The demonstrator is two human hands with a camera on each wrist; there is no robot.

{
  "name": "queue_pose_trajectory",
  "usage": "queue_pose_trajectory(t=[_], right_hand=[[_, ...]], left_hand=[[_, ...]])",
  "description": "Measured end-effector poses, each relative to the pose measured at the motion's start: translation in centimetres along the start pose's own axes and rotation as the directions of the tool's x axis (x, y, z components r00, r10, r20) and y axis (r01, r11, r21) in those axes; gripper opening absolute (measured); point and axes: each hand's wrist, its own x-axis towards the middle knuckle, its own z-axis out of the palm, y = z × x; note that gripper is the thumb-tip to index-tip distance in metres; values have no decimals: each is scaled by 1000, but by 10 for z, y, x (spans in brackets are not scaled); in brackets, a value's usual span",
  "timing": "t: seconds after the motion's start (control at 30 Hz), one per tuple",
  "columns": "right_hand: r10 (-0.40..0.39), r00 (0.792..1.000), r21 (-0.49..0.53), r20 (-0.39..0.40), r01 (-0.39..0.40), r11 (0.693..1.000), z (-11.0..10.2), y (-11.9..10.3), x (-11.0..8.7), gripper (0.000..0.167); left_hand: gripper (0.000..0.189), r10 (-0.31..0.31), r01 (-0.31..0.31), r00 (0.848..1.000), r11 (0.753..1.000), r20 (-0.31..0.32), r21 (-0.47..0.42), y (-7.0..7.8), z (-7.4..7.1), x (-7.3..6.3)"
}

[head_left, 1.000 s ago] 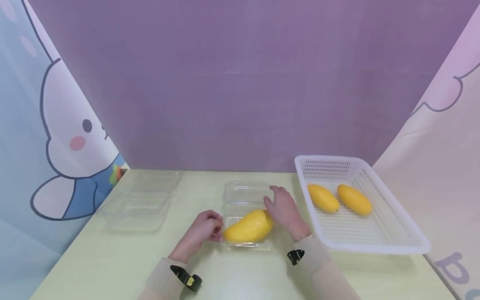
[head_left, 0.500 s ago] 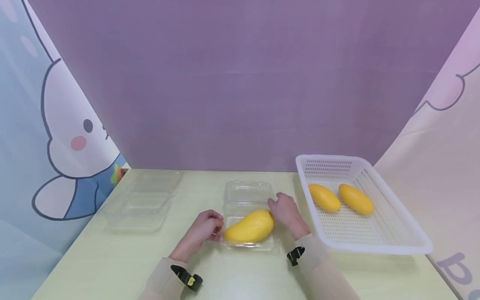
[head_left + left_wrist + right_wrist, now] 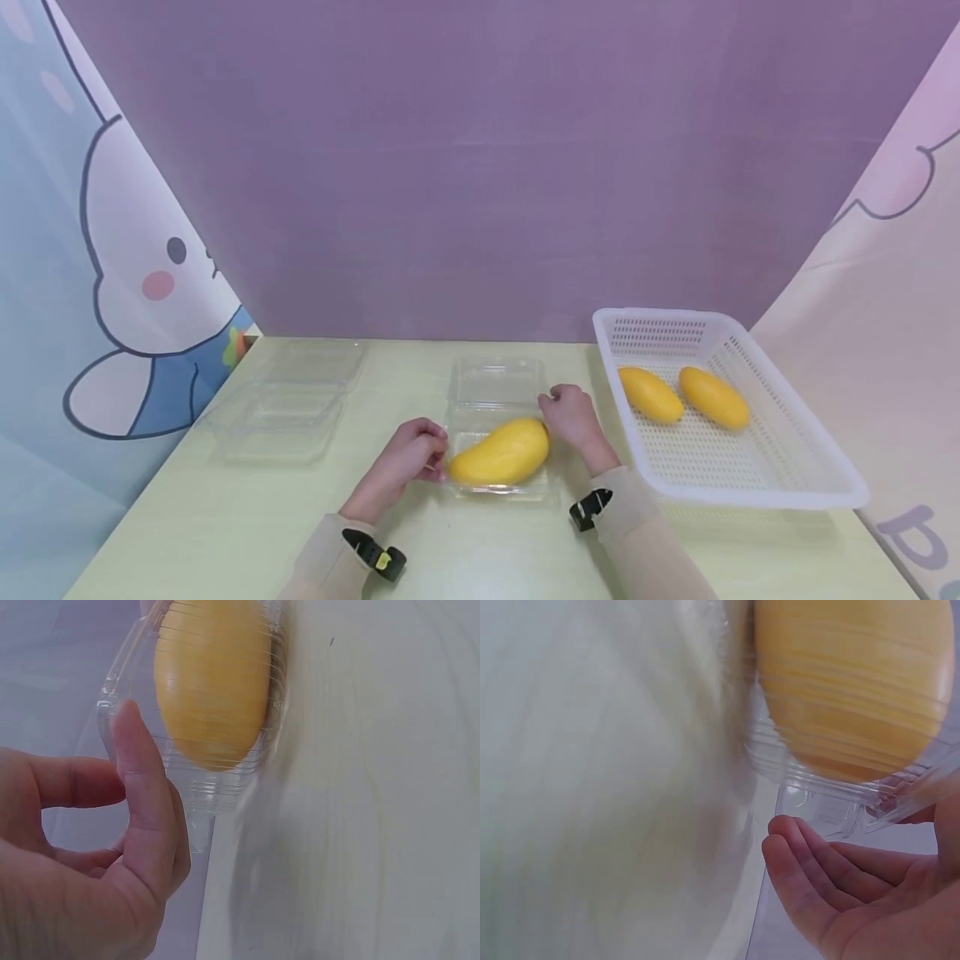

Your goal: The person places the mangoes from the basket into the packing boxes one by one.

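A yellow mango (image 3: pixel 501 454) lies in the base of a clear plastic clamshell box (image 3: pixel 495 490) on the table. The box's lid (image 3: pixel 497 383) is folded back, away from the person. My left hand (image 3: pixel 412 454) pinches the rim at the box's left side; the left wrist view shows the thumb (image 3: pixel 136 750) against the plastic edge. On the other side my right hand (image 3: pixel 573 417) pinches the edge near the hinge. In the right wrist view, part of this hand shows through the clear wall, while several curled fingers (image 3: pixel 810 877) sit below the box.
A white perforated basket (image 3: pixel 750 500) stands at the right, holding two more mangoes (image 3: pixel 714 398). More clear clamshell boxes (image 3: pixel 277 417), lids folded back, lie at the left. A purple panel (image 3: pixel 480 167) rises behind the table.
My right hand has drawn slightly down and its fingers have closed in on the box's right edge. The left hand keeps its place; the mango stays put.
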Motion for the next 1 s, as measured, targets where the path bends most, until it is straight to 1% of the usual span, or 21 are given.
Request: queue_pose_trajectory(t=[0.27, 0.57, 0.73, 1.0], right_hand=[[14, 999, 42, -35, -13, 999, -1, -6, -1, 46], [26, 999, 57, -32, -25, 998, -4, -13, -3, 48], [32, 999, 80, -43, -28, 996, -7, -15, -5, 48], [39, 995, 103, -91, -29, 994, -10, -23, -8, 48]], left_hand=[[22, 3, -3, 1000, 1000, -10, 7, 1, -1, -1], [22, 17, -17, 1000, 1000, -17, 8, 4, -3, -1], [22, 8, -8, 1000, 1000, -18, 7, 3, -2, -1], [21, 4, -4, 1000, 1000, -24, 9, 3, -2, 0]])
